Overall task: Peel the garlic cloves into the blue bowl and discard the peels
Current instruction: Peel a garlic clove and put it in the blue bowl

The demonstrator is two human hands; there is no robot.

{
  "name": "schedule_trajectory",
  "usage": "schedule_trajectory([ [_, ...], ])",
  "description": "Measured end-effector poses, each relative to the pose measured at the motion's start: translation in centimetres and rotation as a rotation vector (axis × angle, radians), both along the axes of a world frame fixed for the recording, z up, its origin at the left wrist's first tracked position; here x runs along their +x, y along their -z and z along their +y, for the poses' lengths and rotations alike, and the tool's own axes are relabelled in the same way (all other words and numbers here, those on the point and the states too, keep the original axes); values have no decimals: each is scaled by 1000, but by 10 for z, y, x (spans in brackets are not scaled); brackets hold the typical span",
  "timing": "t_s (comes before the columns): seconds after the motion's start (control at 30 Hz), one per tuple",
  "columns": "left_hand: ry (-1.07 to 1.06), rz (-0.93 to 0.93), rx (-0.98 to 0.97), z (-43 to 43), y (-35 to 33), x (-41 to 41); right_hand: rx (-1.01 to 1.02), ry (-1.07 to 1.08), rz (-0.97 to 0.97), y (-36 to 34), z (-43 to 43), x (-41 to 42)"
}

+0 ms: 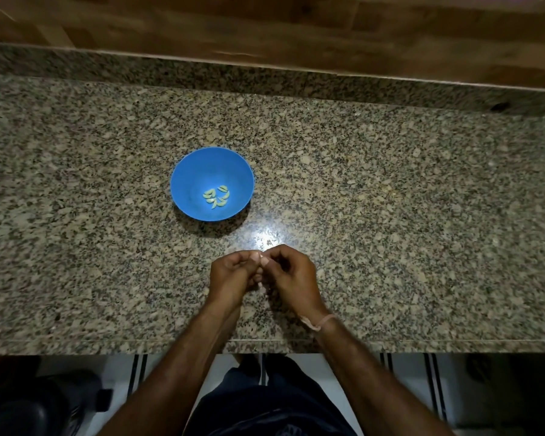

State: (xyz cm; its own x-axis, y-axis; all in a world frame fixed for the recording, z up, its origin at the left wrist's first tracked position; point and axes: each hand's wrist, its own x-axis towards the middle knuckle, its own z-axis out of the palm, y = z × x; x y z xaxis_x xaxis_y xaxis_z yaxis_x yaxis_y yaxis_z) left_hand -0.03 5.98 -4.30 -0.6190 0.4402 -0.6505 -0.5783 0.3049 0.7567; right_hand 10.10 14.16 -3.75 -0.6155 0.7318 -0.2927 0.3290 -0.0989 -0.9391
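Observation:
A blue bowl (183, 171) stands on the granite counter, left of centre, with several pale peeled garlic cloves (216, 196) in its bottom. In front of it, near the counter's front edge, my left hand (230, 276) and my right hand (291, 273) meet with curled fingers, their fingertips pinching something small between them. That small thing is mostly hidden by the fingers; only a pale bit (260, 259) shows, so I cannot tell if it is a clove or a peel.
The speckled granite counter (390, 215) runs the full width, backed by a wooden wall (265, 29). Its front edge lies just below my wrists. A pink band (323, 322) circles my right wrist. Dark objects sit on the floor at lower left.

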Motion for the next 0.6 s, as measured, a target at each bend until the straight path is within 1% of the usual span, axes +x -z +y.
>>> schedule_trajectory([
  [0.07,-6,-75,27,0,1,1,-138,53,35,2,1,0],
  [0.13,5,-42,16,0,3,0,-260,116,74,1,2,-1],
  [0.2,47,79,-17,2,4,-3,-381,215,120,1,4,1],
  [0.27,124,295,-85,5,4,-8,-434,288,148,2,11,8],
  [0.37,305,753,-215,11,-7,-14,-323,243,91,5,20,23],
  [0.4,346,846,-223,14,-10,-15,-249,204,48,6,21,28],
  [0.47,402,926,-237,21,-12,-16,-95,122,-47,8,21,36],
  [0.6,447,964,-266,26,4,-20,12,25,-177,13,13,45],
])
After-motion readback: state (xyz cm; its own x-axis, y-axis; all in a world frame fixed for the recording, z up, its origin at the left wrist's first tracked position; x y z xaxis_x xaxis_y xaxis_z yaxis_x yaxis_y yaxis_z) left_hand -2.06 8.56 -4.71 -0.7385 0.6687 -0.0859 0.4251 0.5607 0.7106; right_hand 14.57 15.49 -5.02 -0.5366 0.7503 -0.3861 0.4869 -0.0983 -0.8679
